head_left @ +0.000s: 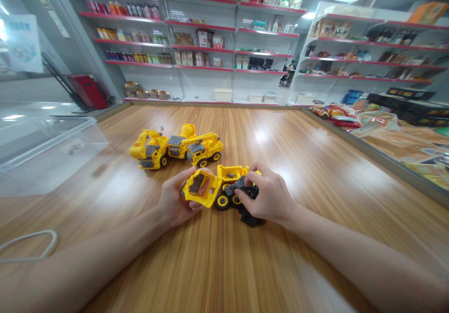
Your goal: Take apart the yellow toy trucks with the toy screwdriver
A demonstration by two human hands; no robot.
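Note:
My left hand (178, 198) grips a yellow toy truck cab shell (210, 195), its hollow side turned toward me. My right hand (271, 193) is closed, thumb and forefinger pinching a small dark grey part (240, 184); its exact kind is partly hidden by the fingers. Beneath and beside that hand lie a black toy chassis with yellow-hubbed wheels (222, 201), a yellow truck bed (231, 171) and a black plastic piece (249, 218). Past my hands stand a yellow toy excavator (150, 150), a toy mixer truck (179, 143) and a toy crane truck (205, 149).
A clear plastic bin (52, 149) sits at the left of the wooden table (168, 271). A white cable loop (51, 243) lies near my left forearm. Packaged goods (393, 135) fill a bay along the right edge. Stocked shelves (199, 48) line the back wall.

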